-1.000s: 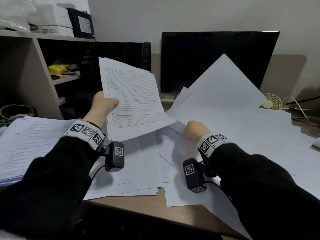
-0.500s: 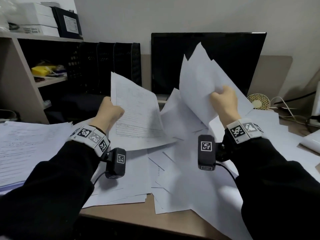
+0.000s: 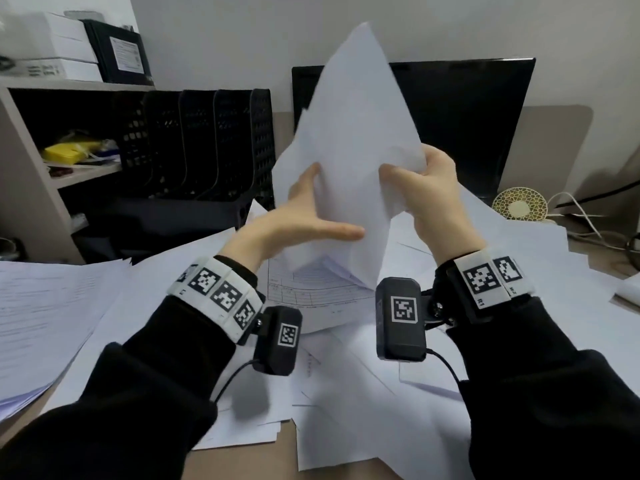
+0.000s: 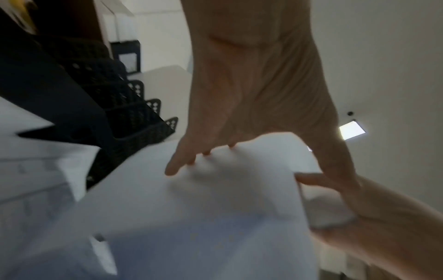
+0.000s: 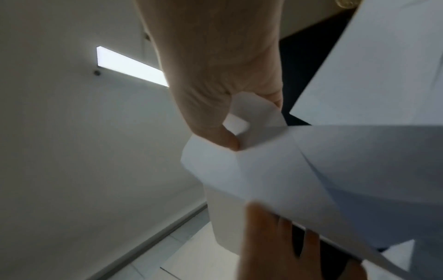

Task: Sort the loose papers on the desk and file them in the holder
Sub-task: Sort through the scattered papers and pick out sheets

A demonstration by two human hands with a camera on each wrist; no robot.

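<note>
While loose papers (image 3: 346, 358) cover the desk (image 3: 242, 462), both hands hold one bundle of sheets (image 3: 353, 140) up in front of the monitor (image 3: 467, 126).
The right hand (image 3: 433, 188) pinches the bundle's right edge, thumb on the near face and fingers curled behind, as the right wrist view shows with the paper creased at the thumb. The left hand (image 3: 294, 216) lies against the bundle's left and lower edge with straight, spread fingers, thumb stretched along the bottom; the left wrist view shows its fingertips (image 4: 172, 170) resting flat on the paper. The black holder (image 3: 194, 147) stands at the back left of the desk, beside the shelf (image 3: 31, 168) and well apart from the bundle. A thick stack of printed pages (image 3: 38, 317) sits at the desk's left edge.
</note>
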